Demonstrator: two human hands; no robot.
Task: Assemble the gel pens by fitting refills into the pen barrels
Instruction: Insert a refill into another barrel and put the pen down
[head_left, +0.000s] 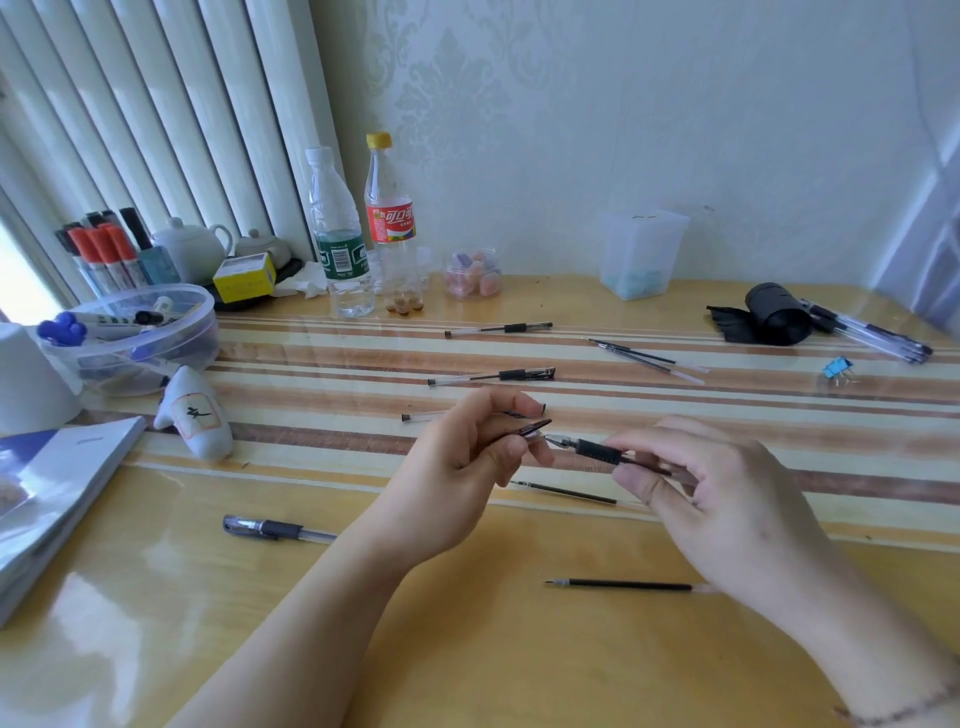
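My right hand (722, 499) grips a gel pen (592, 449) by its barrel, black grip and metal tip pointing left. My left hand (467, 457) pinches a dark pen cap (530, 429), its mouth just left of the pen tip. Loose black refills lie on the table: one (623, 585) near my right wrist, one (566, 492) under my hands, a few (644, 356) farther back. Pens lie at the back (498, 329), in the middle (493, 376) and behind my left hand (423, 416). A capped pen (275, 529) lies left of my left forearm.
A striped wooden table (311, 364) holds two bottles (340, 234), a candy jar (474, 275), a clear bowl of markers (135, 338), a white figurine (195, 413), a booklet (52, 483), a plastic box (641, 254), a black roll (774, 314), bundled pens (867, 332) and a blue clip (837, 368).
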